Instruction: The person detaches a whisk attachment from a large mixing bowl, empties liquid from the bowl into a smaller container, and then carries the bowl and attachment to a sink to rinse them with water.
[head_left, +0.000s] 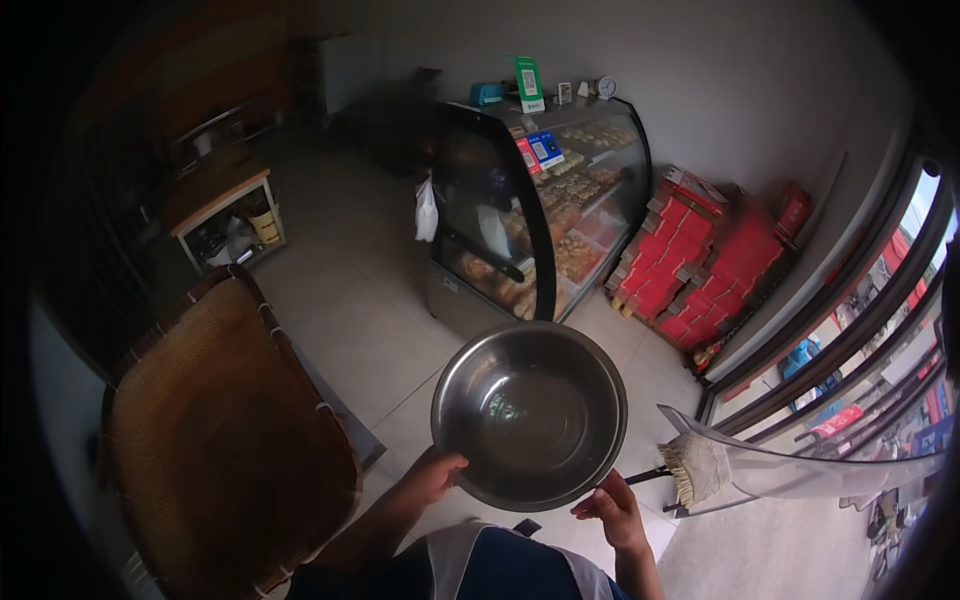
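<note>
A wide stainless steel basin (532, 416) is in front of my body, its inside facing up and showing only a reflection of light. My left hand (437, 474) grips the lower left of its rim, with the thumb over the edge. At the lower right of the rim is my right hand (611, 510), its fingers partly under the edge; part of its hold is hidden by the basin. To the left lies a large woven tray (217, 420) with a dark bound rim, apart from the basin.
A glass display case (540, 202) with baked goods stands ahead. Right of it are stacked red boxes (690, 262). A wooden-topped table (217, 187) is at the far left. By the doorway at right are a clear plastic sheet (810, 469) and a fringed cloth (697, 469).
</note>
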